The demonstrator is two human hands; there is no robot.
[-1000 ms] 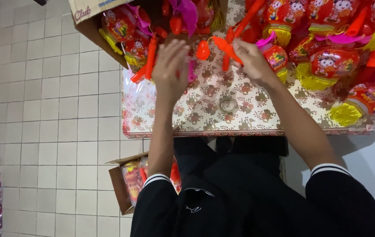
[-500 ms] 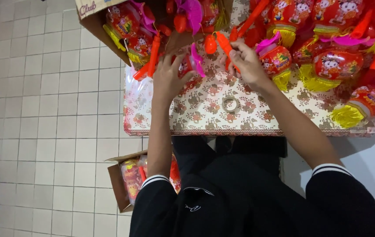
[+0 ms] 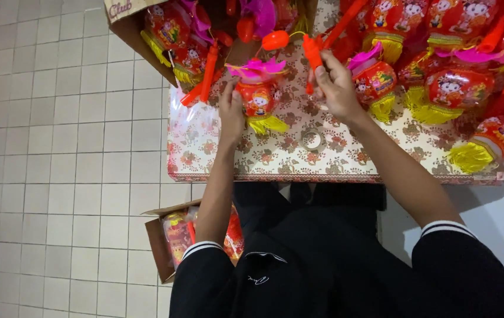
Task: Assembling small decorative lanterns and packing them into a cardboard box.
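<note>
My left hand (image 3: 231, 112) grips a small red toy lantern (image 3: 259, 97) with a pink petal top and a yellow tassel, holding it just above the floral tablecloth (image 3: 275, 156). My right hand (image 3: 334, 85) is closed around an orange plastic stick handle (image 3: 312, 56) a little to the right of that lantern. An orange bulb piece (image 3: 275, 40) hangs between the two on a thin yellow wire.
Several finished red lanterns (image 3: 452, 88) with yellow tassels crowd the table's right side. An open cardboard box (image 3: 146, 35) of lanterns sits at the table's far left corner; another box (image 3: 166, 247) stands on the tiled floor. A tape roll (image 3: 312, 140) lies on the cloth.
Both hands have drawn back toward me from the pile. The left hand now holds a single lantern pulled out of it, and the right hand has brought the orange stick beside it.
</note>
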